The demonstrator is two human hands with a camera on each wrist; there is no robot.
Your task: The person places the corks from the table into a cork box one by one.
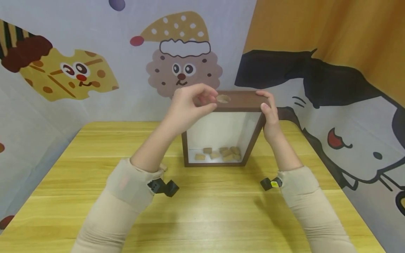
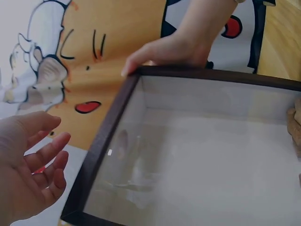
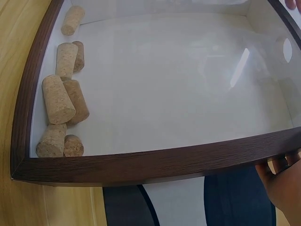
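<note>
A brown-framed shadow box [image 1: 223, 164] with a clear front and pale back stands upright on the table. Several corks [image 1: 214, 155] lie along its floor; the right wrist view shows the corks [image 3: 58, 101] piled in one corner. My left hand [image 1: 193, 103] hovers just beside the round hole [image 1: 223, 98] in the box's top. Its fingers are loosely bent, and the left wrist view shows nothing in the left hand [image 2: 33, 165]. With thumb in front and fingers over the top, my right hand [image 1: 270, 116] grips the upper right corner of the box.
The yellow wood-grain table [image 1: 205, 211] spreads around the box. Something small and tan [image 1: 163, 167] lies on it, mostly hidden behind the left wrist. A cartoon-printed cloth [image 1: 126, 102] hangs close behind the table and along its sides.
</note>
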